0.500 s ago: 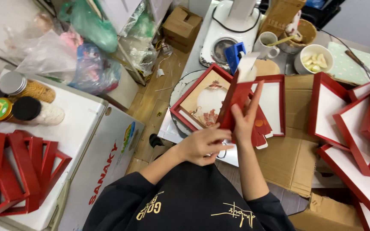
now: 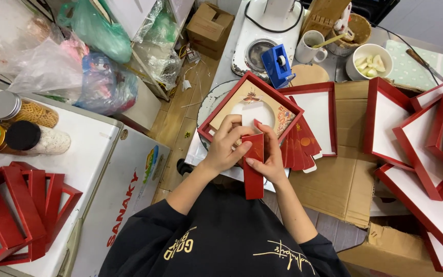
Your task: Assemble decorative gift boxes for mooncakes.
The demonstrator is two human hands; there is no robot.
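Head view — left hand (image 2: 227, 146) and right hand (image 2: 266, 160) both pinch a red card strip (image 2: 254, 174).

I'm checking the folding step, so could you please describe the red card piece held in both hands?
The red card strip looks like thin, glossy cardboard, long and narrow, creased near its upper end. It stands roughly upright in the picture, its lower end hanging free over the table edge. The left hand pinches its top; the right hand presses its right edge.
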